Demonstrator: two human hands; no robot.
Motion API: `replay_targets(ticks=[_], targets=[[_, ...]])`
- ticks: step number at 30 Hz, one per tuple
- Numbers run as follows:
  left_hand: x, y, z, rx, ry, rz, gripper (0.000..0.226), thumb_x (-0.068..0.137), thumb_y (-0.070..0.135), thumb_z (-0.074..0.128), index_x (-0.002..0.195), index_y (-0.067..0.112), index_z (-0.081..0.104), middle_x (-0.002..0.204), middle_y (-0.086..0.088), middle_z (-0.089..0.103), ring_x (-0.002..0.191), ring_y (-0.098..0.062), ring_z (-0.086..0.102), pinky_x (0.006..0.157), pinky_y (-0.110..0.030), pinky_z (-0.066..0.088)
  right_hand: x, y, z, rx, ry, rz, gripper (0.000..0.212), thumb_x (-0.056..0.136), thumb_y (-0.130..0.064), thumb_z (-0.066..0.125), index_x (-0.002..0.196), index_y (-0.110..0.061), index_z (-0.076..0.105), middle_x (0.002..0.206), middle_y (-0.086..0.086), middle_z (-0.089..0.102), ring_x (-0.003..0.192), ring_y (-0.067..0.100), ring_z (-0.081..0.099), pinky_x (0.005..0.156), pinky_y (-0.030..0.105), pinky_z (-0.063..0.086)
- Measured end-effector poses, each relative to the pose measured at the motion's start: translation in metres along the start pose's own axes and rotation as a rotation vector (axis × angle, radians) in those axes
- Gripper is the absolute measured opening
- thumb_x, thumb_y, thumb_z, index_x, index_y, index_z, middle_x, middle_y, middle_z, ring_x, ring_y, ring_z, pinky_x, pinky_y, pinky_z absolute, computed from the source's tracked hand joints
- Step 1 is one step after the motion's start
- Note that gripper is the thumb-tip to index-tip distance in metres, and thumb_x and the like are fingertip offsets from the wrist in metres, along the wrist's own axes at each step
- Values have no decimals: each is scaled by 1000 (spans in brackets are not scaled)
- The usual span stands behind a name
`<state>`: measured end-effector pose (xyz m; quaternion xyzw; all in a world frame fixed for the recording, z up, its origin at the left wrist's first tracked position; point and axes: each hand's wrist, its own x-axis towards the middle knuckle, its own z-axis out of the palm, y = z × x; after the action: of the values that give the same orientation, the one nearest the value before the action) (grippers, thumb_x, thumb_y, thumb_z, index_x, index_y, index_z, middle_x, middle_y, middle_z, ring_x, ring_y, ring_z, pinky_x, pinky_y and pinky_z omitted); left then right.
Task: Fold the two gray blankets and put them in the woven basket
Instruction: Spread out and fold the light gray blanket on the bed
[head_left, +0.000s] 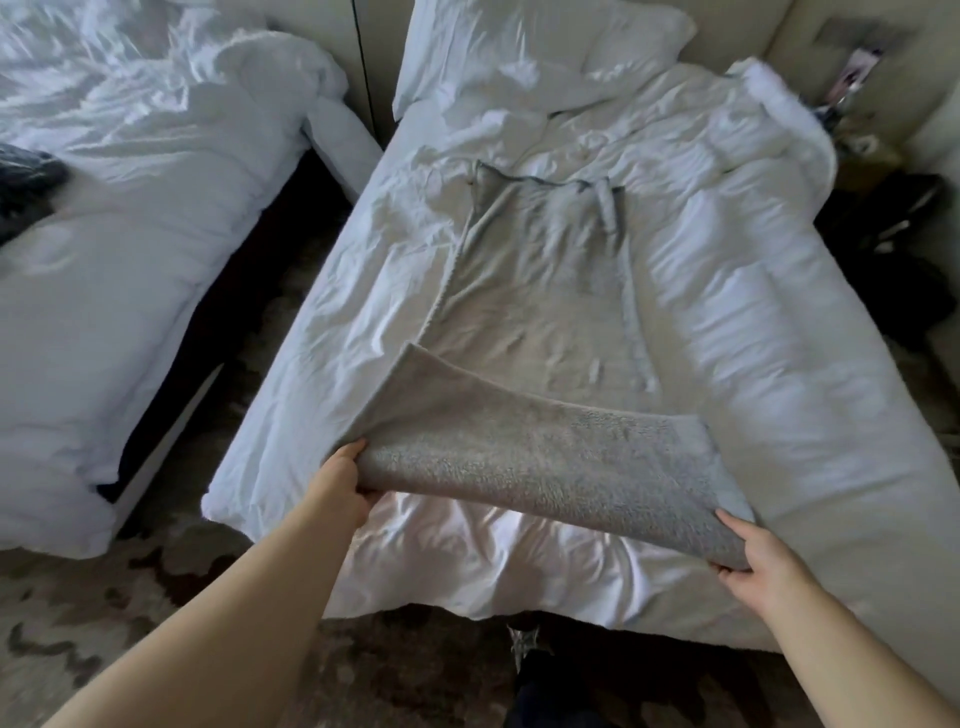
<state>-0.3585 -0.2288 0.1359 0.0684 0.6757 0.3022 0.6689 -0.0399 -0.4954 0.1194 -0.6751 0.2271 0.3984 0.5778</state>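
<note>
The bed (779, 322), in rumpled white bedding, carries one gray blanket (545, 291) laid lengthwise down its middle, the near end raised off the bed's foot with its fleecy underside showing. The left grip (340, 483) pinches that end's left corner and the right grip (763, 564) pinches its right corner, both above the bed's foot.

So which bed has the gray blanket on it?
The right bed, before the person: the blanket lies along it, left hand and right hand gripping its near end. The left bed has none.
</note>
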Motion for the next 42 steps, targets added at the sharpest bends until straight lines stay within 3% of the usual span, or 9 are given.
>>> replay_targets(ticks=[12,16,21,24,29,31,34,39,42], targets=[[-37,-42,-127,29,64,-133,58,87,22,67,139,16,41,135,-15,50,119,-34,53,85,-46,50,-85,95,-55,-7,57,114,36,85,-10,67,117,-11,49,94,14,56,76,27,54,60,38,45],[-34,-48,-129,27,69,-164,57,86,22,68,137,15,44,132,-15,53,116,-34,55,82,-47,51,-83,105,-55,43,107,178,46,85,-8,68,126,-11,48,104,14,53,85,29,56,82,39,46],[-31,-21,-80,-21,67,-170,56,78,25,75,126,10,51,118,-14,58,101,-33,61,69,-43,52,-72,52,-18,159,57,159,5,93,-8,53,97,-7,52,86,12,54,89,25,55,77,35,46],[-29,1,-31,-66,-4,-96,32,78,23,70,102,9,56,105,-11,57,79,-26,57,64,-38,50,-57,-3,21,216,-32,70,20,97,-8,42,80,-12,52,74,9,57,70,20,51,58,30,48],[-9,24,26,-229,-157,34,60,90,39,57,141,11,39,126,-13,49,118,-31,53,89,-46,49,-12,-59,63,265,-94,-11,46,97,-30,48,133,-5,33,107,17,49,102,27,58,80,33,58],[8,18,33,-76,-138,58,40,93,37,53,126,16,49,106,-9,53,99,-26,59,88,-42,49,8,-52,73,135,-87,40,32,98,-29,46,121,-10,36,90,14,47,81,25,55,48,29,57],[40,-9,33,114,-52,1,16,94,26,48,81,17,51,67,-2,42,51,-13,40,50,-24,41,43,-18,78,-34,-43,197,26,97,-28,47,116,-11,40,79,13,42,69,23,48,41,28,53],[89,-52,7,252,98,-80,59,87,29,67,136,10,41,141,-11,41,123,-26,49,90,-41,47,84,37,66,-180,87,291,53,92,-36,59,135,-10,42,120,19,48,83,27,49,70,36,51],[111,-65,6,174,38,-43,62,85,30,70,137,21,37,137,-12,47,109,-28,58,89,-45,49,109,52,61,-168,101,191,61,88,-38,66,140,-18,39,142,13,40,108,39,51,86,46,50]])
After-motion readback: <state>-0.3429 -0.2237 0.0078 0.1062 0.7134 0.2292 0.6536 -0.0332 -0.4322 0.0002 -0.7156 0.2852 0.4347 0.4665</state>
